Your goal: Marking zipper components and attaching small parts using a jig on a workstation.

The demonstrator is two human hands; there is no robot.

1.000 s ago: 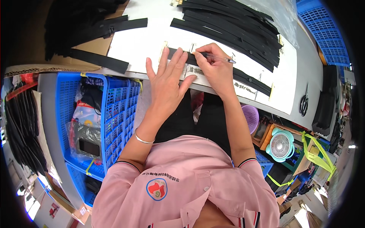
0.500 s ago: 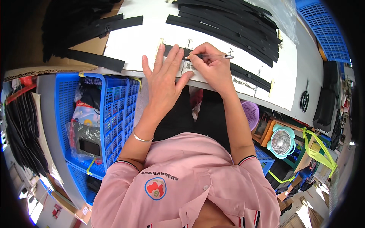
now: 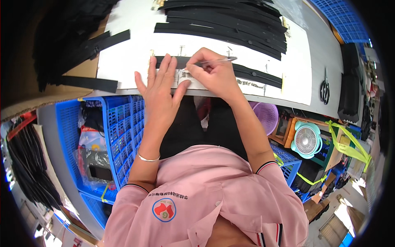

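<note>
My left hand (image 3: 163,84) lies flat with its fingers spread, pressing the left part of a black fabric strip (image 3: 257,75) on a white sheet (image 3: 297,88). In my right hand (image 3: 216,74) a slim clear pen (image 3: 220,61) is gripped, its back end pointing right. The pen's tip is hidden by my fingers, close to the strip and to dark marks on the sheet beside my left thumb. Farther back on the same sheet lies a thick pile of black strips (image 3: 222,24).
Black scissors (image 3: 325,92) lie on the table's right side. At the left stands a cardboard box (image 3: 53,95) with black strips hanging over its edge. Below the table are a blue basket (image 3: 109,136), a purple basket (image 3: 266,117) and a small turquoise fan (image 3: 306,140).
The whole view has shifted, so the table sits farther left and higher. My right hand still holds the pen, which now tilts up more at its back end. My left hand stays flat.
</note>
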